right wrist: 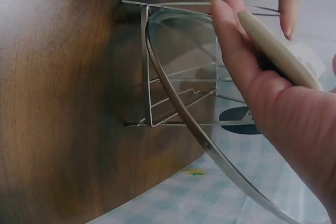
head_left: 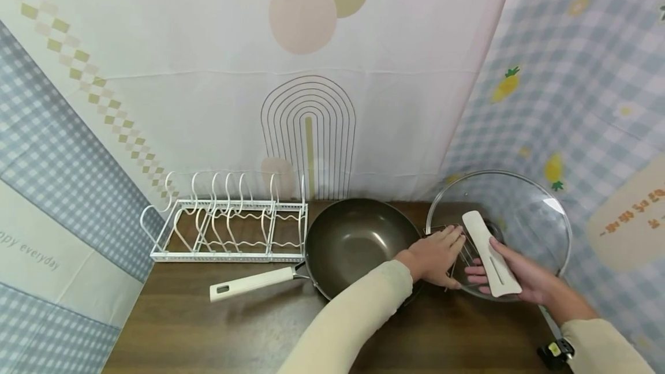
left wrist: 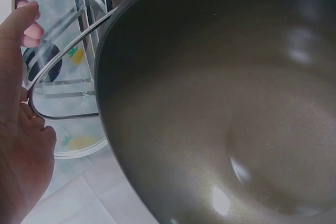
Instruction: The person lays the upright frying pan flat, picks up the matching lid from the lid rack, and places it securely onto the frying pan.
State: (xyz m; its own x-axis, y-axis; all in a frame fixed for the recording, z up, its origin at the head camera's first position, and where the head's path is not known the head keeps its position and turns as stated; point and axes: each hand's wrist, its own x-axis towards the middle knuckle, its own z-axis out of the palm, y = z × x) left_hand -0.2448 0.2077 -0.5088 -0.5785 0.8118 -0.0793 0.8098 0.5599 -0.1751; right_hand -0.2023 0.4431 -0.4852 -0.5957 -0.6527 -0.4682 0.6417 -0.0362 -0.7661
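A large glass lid (head_left: 525,206) with a metal rim stands tilted at the right, its lower edge at a small wire stand (right wrist: 146,66). My right hand (head_left: 530,276) holds the lid by its long cream handle (head_left: 488,253), thumb along one edge and fingers behind it. A dark round base (right wrist: 239,120) sits on the glass behind the handle. My left hand (head_left: 436,253) grips the wire stand, fingers along its far side and thumb at the near side. In the left wrist view, that hand's fingers (left wrist: 34,116) bend at the wire loop.
A dark wok (head_left: 353,247) sits left of the stand, partly behind my left forearm, its cream handle (head_left: 254,283) pointing left. Farther left, a white pan rack (head_left: 228,257) with several curved dividers stands against the back curtain. All rest on a brown wooden table (head_left: 234,333).
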